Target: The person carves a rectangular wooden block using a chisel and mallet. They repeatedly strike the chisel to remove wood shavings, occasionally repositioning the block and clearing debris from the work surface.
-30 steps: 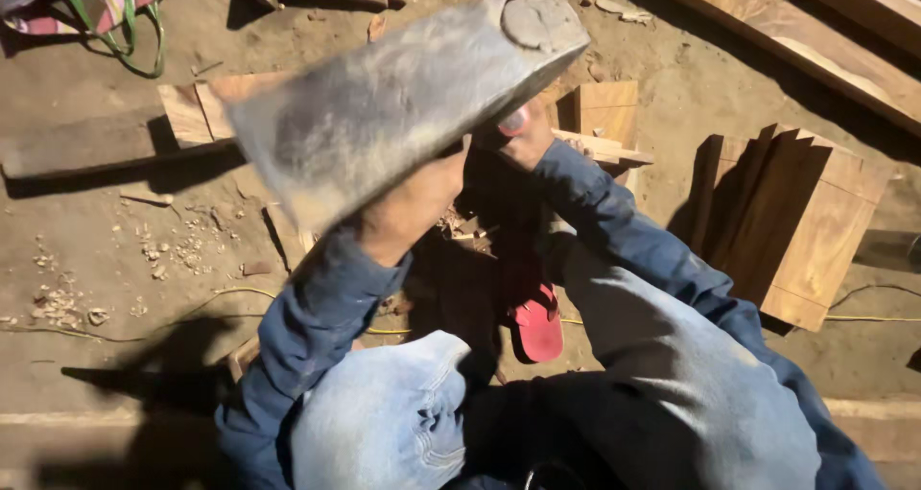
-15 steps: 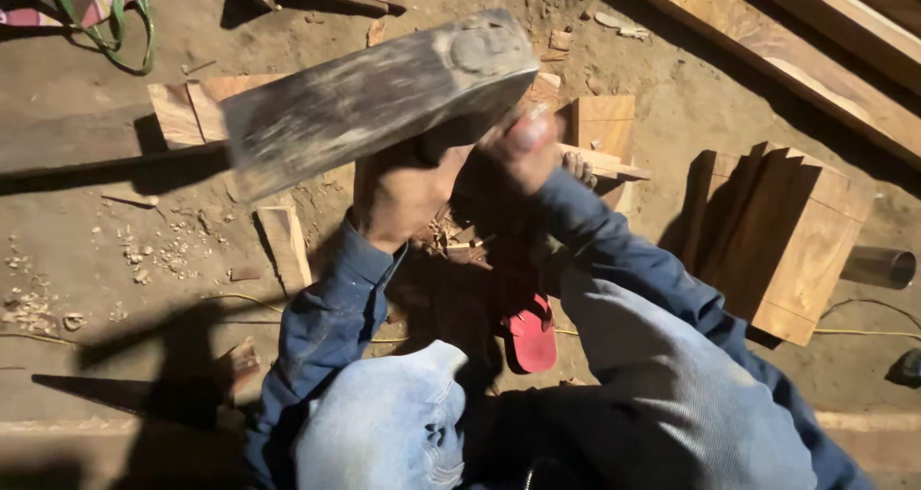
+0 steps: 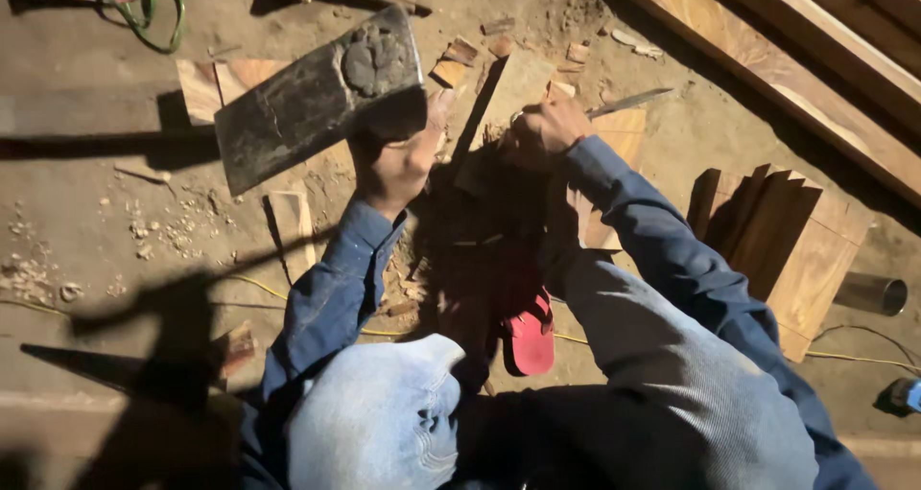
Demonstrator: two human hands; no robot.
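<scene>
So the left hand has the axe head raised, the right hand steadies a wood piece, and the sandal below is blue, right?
Not quite. The head view shows the sandal is red, not blue. The rest holds: the left hand has the axe head raised, and the right hand steadies the wood piece.

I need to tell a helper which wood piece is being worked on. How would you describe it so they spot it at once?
Start at the raised axe head, held by the left hand. Just to its right, the right hand steadies a pale wooden block on the dirt. Unlike the leaning stack of boards farther right, it stands alone, gripped.
</scene>
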